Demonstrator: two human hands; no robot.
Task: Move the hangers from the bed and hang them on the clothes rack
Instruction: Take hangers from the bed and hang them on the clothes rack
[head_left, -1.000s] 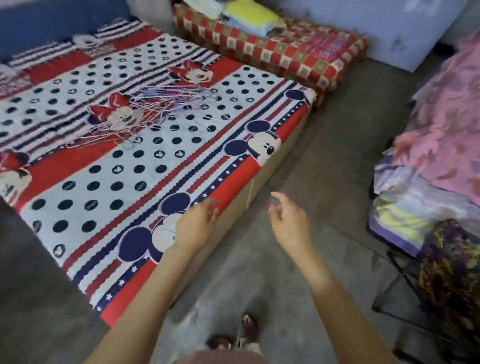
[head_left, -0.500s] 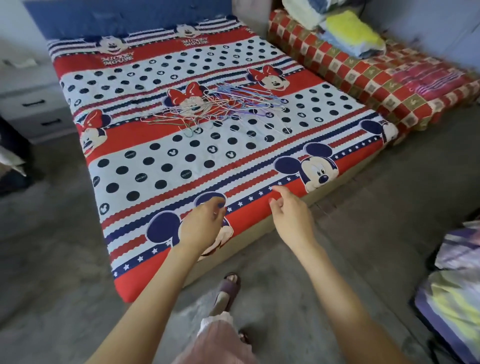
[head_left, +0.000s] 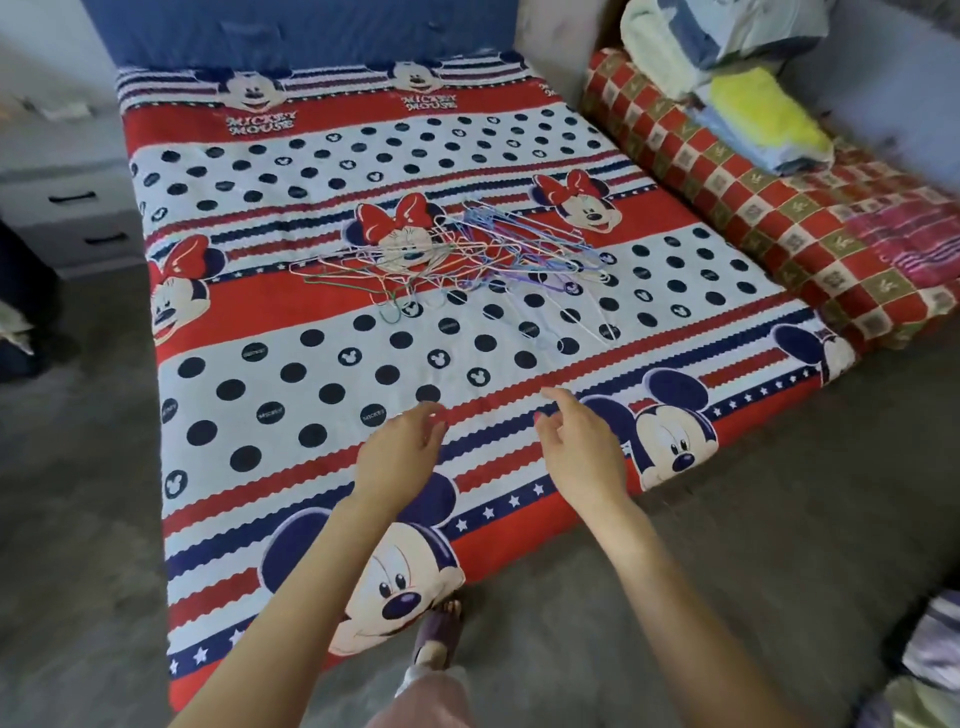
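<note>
Head view: the left hand (head_left: 402, 457) reaches forward over the near part of the bed, fingers loosely extended and holding nothing, and the right hand (head_left: 582, 457) hangs beside it in the same way, fingers relaxed and slightly spread, also with nothing in it. Half a second ago both hands sat over the bed's near edge; now they are further in over the spotted and striped cover, and the view has swung so that the whole bed (head_left: 218, 525) faces the person, where a second ago it ran off to the left. A sandalled foot (head_left: 441, 631) stands on the grey floor just beside the mattress edge. The hangers (head_left: 457, 254), a tangled heap of thin coloured wire ones, lie near the middle of the bed, well apart from both hands and apparently untouched. To the right a checked mattress (head_left: 779, 218) carries folded cloths (head_left: 758, 114); a chest of drawers (head_left: 67, 208) stands at the left. No clothes rack shows here. So the person is closing on the heap, but no hanger has been lifted yet; a further reach or lean seems needed.
</note>
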